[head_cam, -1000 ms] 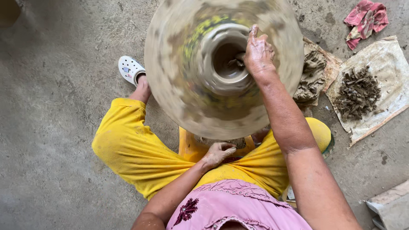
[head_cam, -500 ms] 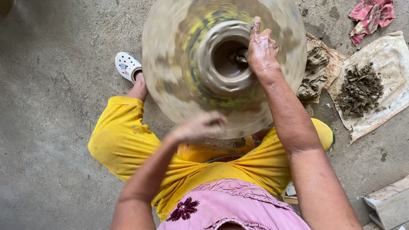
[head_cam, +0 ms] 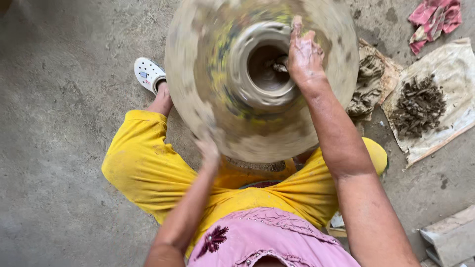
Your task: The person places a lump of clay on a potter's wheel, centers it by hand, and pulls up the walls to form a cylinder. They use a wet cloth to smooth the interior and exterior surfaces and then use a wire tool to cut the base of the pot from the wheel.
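Note:
A round potter's wheel [head_cam: 198, 94] spins in front of me, blurred by motion, with a wet clay pot [head_cam: 247, 81] in its middle. My right hand [head_cam: 304, 54] rests on the pot's right rim, with fingers dipping into the opening. My left hand [head_cam: 208, 148] touches the wheel's near edge, fingers on the rim. I sit behind the wheel in yellow trousers [head_cam: 143, 173] and a pink top [head_cam: 267, 237].
The floor is grey concrete. A white clog [head_cam: 148, 74] is on my foot left of the wheel. To the right are a lump of clay [head_cam: 368, 84], a sheet with dark clay scraps [head_cam: 420, 104] and a pink rag [head_cam: 435, 17]. A grey block [head_cam: 452, 240] sits bottom right.
My left hand rose from my lap and reached forward to the wheel's near edge. My right hand stayed on the pot's rim. The wheel keeps spinning.

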